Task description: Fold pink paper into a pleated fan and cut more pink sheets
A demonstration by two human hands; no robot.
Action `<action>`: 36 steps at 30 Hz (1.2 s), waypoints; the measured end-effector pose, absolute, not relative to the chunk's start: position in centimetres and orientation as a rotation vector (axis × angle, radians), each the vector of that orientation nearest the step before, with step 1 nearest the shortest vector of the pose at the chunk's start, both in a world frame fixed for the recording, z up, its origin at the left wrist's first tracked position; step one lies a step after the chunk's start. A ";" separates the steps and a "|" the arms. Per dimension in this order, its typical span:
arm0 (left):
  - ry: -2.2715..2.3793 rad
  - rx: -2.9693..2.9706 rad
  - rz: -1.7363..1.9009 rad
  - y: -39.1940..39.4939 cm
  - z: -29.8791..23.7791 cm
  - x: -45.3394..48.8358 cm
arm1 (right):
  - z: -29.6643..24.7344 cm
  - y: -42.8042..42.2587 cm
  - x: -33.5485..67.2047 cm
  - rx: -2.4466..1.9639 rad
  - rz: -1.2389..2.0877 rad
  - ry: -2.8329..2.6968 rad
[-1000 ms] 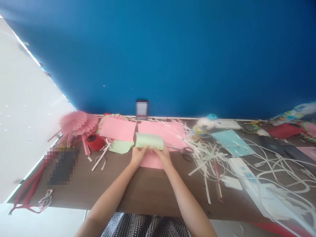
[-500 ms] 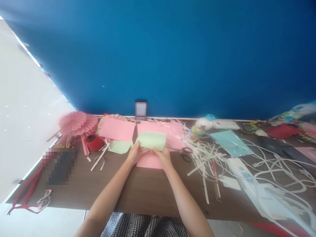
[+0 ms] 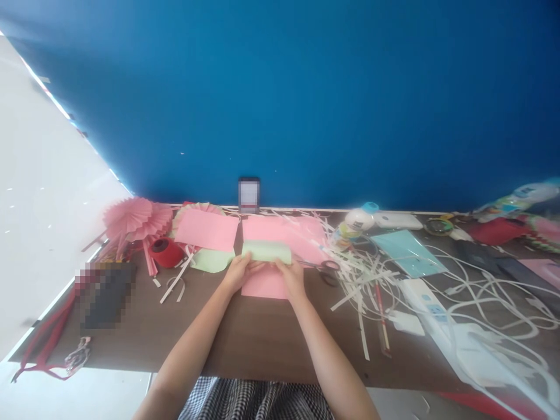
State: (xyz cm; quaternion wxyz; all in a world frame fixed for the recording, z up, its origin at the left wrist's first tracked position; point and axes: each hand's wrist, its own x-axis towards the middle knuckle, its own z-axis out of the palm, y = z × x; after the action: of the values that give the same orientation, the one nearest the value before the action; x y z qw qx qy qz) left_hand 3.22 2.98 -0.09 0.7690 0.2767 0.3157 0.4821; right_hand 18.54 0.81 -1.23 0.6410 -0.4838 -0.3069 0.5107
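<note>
A light green sheet of paper point(image 3: 266, 251), curled over on itself, is held between my two hands in the middle of the table. My left hand point(image 3: 240, 270) grips its lower left corner, thumb on top. At the lower right corner my right hand point(image 3: 289, 275) pinches it the same way. Beneath lies a pink sheet of paper point(image 3: 265, 286), and another pink sheet point(image 3: 301, 228) spreads out behind. Dark-handled scissors point(image 3: 329, 272) rest to the right of my right hand. Left of my left hand is a green paper piece point(image 3: 213, 260).
Pink pleated paper fans point(image 3: 135, 219) and a red spool point(image 3: 167, 252) sit at the left. Rightward are a heap of paper strips point(image 3: 365, 274), a glue bottle point(image 3: 356, 223), a teal packet point(image 3: 409, 253) and a white power strip point(image 3: 433, 309) with tangled cables. A blue panel point(image 3: 280, 105) rises behind.
The green paper's raised part has come down toward me and looks narrower from front to back. Both hands keep their hold in nearly the same place.
</note>
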 end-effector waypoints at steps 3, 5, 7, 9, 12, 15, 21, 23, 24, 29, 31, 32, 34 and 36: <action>0.706 0.592 1.034 3.1 -0.4 3.2 | -1.6 1.0 18.6 -1.069 1.155 -0.675; 0.712 0.604 1.029 3.1 -0.6 3.2 | -1.8 1.1 18.6 -1.052 1.135 -0.662; 0.707 0.602 1.027 3.2 -0.8 3.1 | -1.9 1.1 18.8 -1.043 1.107 -0.620; 0.706 0.574 1.064 3.4 -0.9 2.8 | -1.9 1.2 19.5 -1.033 1.067 -0.527; 0.738 0.510 1.210 3.8 -0.8 2.0 | -1.8 1.3 20.9 -1.021 0.991 -0.398; 0.788 0.507 1.298 3.9 -0.5 1.9 | -1.6 1.5 21.5 -1.021 0.959 -0.381; 0.844 0.755 1.221 2.2 -0.4 4.3 | -1.2 0.9 18.0 -1.030 1.314 -0.665; 0.897 0.893 1.180 1.6 -0.6 4.7 | -1.2 0.6 17.4 -1.059 1.255 -0.768; 0.918 0.960 1.162 1.5 -0.7 4.7 | -1.2 0.4 17.3 -1.082 1.209 -0.794; 0.984 1.085 1.125 1.8 -1.2 4.1 | -0.9 0.3 18.4 -1.171 1.120 -0.816; 0.986 1.044 1.112 2.0 -1.5 4.0 | -0.9 0.4 18.7 -1.205 1.060 -0.806; 0.979 1.026 1.108 2.1 -1.6 3.9 | -0.8 0.4 18.8 -1.225 1.017 -0.787; 0.961 1.000 1.099 2.2 -1.6 3.9 | -0.9 0.4 19.0 -1.259 0.928 -0.730; 0.939 0.987 1.079 2.1 -1.5 3.9 | -0.9 0.3 19.1 -1.267 0.886 -0.693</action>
State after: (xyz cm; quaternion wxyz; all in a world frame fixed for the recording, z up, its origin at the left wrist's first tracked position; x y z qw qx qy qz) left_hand 3.88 2.13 -1.47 0.6455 0.4338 0.4128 0.4741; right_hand 19.13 0.32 -0.91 0.6621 -0.5605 -0.3065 0.3919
